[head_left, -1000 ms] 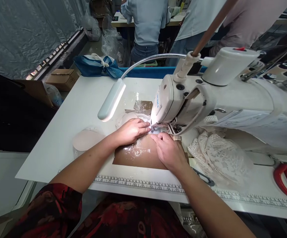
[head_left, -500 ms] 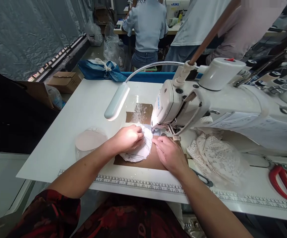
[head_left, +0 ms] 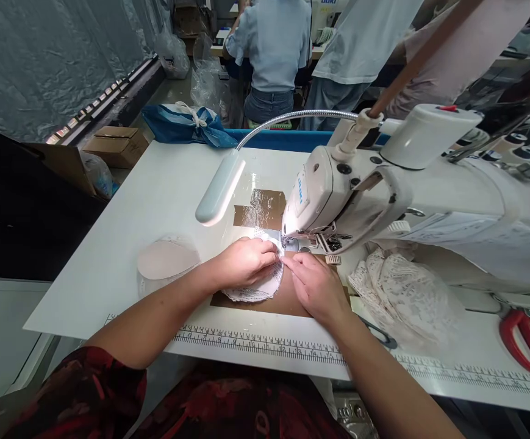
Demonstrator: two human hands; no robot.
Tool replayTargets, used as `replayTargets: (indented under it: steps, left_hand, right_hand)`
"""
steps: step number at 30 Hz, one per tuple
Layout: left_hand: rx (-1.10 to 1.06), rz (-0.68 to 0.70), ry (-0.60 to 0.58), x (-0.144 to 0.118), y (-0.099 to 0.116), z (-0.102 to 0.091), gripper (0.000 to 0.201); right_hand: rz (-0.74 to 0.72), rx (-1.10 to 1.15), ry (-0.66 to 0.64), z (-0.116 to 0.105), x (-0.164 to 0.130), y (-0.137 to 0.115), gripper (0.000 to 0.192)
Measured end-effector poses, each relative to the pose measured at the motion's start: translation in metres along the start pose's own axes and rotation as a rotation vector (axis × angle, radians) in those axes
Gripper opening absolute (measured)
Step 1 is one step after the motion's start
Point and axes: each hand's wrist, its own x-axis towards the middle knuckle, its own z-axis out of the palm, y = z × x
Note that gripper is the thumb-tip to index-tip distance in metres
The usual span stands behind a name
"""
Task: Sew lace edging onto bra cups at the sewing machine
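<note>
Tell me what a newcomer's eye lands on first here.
First, the white sewing machine across the right of the table, its lamp shining on a round lace piece by the needle. The left hand presses on that piece and the right hand rests at its edge. Right of them lies a lace heap, with red-handled scissors far right.

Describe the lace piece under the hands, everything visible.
The lace piece is white, rounded and openwork with a scalloped edge. It lies flat on the brown taped patch of the table, its far edge at the sewing machine foot. The left hand presses on its top; the right hand pinches its right edge. Much of it is hidden beneath the hands.
</note>
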Motion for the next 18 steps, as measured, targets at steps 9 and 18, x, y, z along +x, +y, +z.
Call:
replayTargets:
  steps: [9,18]
  left_hand:
    - [-0.034,-0.01,0.0,0.0016,-0.0016,0.0057,0.032]
    - [-0.102,0.123,0.005,0.0018,-0.0013,0.0003,0.029]
  right_hand:
    - [-0.007,-0.115,0.005,0.0018,0.0011,-0.0039,0.04]
    - [-0.159,0.081,0.015,-0.004,-0.0077,-0.0063,0.028]
